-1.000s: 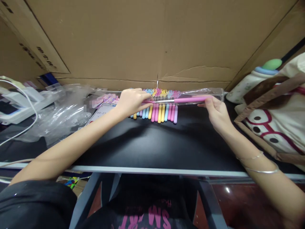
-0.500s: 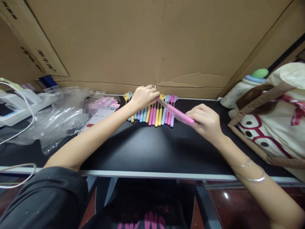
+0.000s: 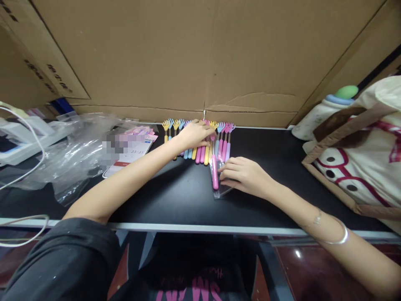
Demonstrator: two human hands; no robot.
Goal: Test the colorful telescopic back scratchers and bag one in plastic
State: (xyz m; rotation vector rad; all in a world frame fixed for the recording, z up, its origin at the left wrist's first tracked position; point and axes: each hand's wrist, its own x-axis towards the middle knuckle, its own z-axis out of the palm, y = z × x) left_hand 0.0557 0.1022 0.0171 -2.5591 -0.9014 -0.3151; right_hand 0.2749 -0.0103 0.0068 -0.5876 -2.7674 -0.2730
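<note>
A pink-handled back scratcher [image 3: 214, 173] lies slanted in a clear plastic bag [image 3: 223, 193], over a row of similar scratchers. My left hand [image 3: 197, 136] is closed around its upper end, hiding the claw head. At the bag's right side, the fingers of my right hand [image 3: 246, 175] are bent and pinch the plastic next to the pink handle. Behind and under my left hand, several back scratchers [image 3: 228, 150] with yellow, blue, pink and purple handles lie side by side, claws toward the cardboard.
Clear plastic bags [image 3: 84, 142] lie crumpled at the left, next to a phone [image 3: 133, 152] showing a timer. A white power strip [image 3: 34, 140] with cables is farther left. On the right stand a cream bag [image 3: 369, 167] and a white bottle [image 3: 326, 115]. Cardboard [image 3: 188, 54] walls the back.
The pink scratcher has swung from pointing right and raised to lying down toward me. My right hand has moved left and lower, from the handle's end to the bag's side.
</note>
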